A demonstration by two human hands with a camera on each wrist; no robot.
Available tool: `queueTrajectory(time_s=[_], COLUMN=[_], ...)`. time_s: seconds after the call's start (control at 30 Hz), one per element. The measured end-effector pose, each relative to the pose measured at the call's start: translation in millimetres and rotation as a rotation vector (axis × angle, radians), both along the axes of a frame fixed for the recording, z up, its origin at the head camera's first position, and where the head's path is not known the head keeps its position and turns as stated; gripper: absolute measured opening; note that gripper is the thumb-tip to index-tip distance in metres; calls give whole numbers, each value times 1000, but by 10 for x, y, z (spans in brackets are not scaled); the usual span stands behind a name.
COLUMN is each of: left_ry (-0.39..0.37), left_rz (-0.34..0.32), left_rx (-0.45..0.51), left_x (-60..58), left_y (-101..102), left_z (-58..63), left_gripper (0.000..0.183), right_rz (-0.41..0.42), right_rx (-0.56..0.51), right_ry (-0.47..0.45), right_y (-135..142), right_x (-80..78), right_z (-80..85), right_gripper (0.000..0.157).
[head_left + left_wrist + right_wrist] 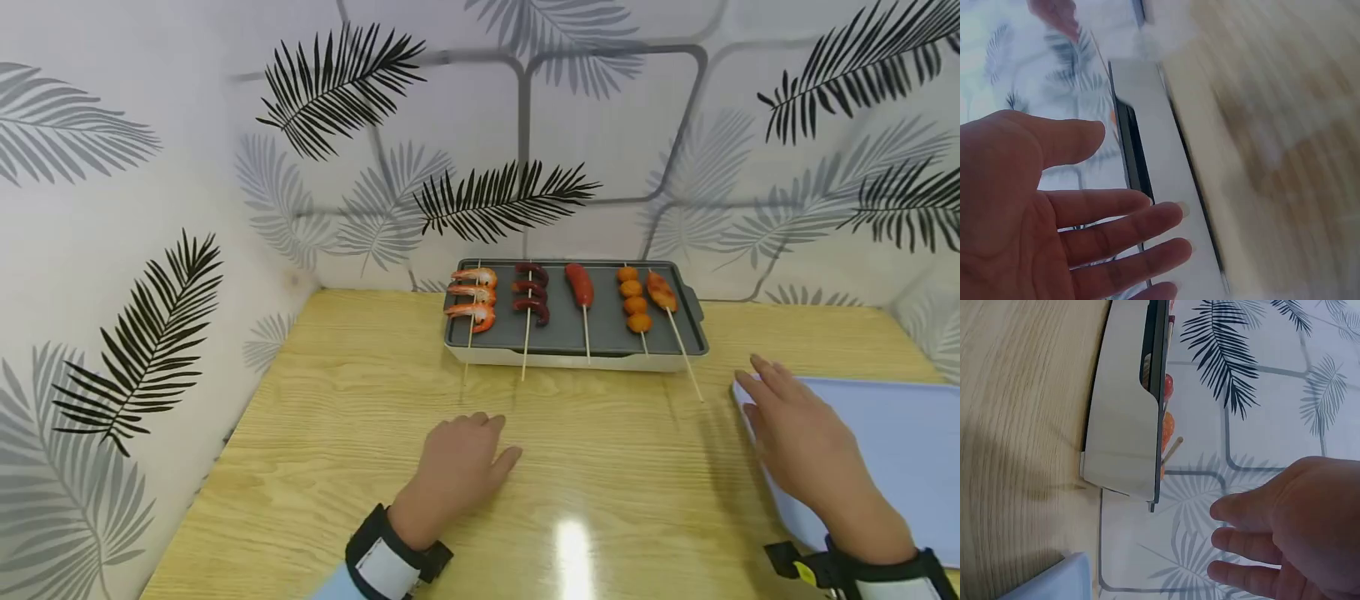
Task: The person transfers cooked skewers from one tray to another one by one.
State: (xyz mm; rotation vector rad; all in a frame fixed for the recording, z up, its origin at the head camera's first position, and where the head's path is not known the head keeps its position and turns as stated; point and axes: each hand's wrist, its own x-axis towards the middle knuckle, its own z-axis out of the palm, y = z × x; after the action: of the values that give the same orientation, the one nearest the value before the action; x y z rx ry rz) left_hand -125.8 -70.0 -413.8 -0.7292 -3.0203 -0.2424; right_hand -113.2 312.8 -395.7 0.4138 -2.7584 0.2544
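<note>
My left hand point(457, 467) hovers over the wooden table, fingers relaxed with the thumb spread, holding nothing. In front of it, at the back of the table, stands a grill with a dark plate point(609, 333) and a white base point(1122, 425). On the plate lie a shrimp skewer point(482, 318), a skewer of dark red curled pieces point(529, 290), a red sausage on a stick point(580, 285), an orange ball skewer point(634, 305) and a browned oval piece on a stick point(662, 292). My right hand point(806, 442) is extended with nothing in it, over the left edge of a pale blue tray point(907, 467).
Several sticks jut over the grill's front edge, the rightmost point(686, 358) farthest. A leaf-patterned wall covering point(465, 108) rises right behind the grill and along the left side. The yellowish wooden table point(330, 400) spreads in front of the grill.
</note>
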Motion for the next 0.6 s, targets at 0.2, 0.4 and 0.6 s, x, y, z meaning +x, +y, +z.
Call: queueTrajectory(time_s=[0.2,0.4,0.6], left_ry=[60,84,121], left_rz=[-151,-246,-295], left_rx=[21,-14,-59], left_x=[71,60,5], left_y=[461,842,1241], left_z=[3,-76,-82], left_gripper=[41,33,23], right_rz=[-81,-163,-263], right_rx=[9,72,109], right_ry=[2,-74,-204], right_y=[136,398,729], right_x=[67,67,-33], right_z=[34,52,19], right_gripper=[43,38,38])
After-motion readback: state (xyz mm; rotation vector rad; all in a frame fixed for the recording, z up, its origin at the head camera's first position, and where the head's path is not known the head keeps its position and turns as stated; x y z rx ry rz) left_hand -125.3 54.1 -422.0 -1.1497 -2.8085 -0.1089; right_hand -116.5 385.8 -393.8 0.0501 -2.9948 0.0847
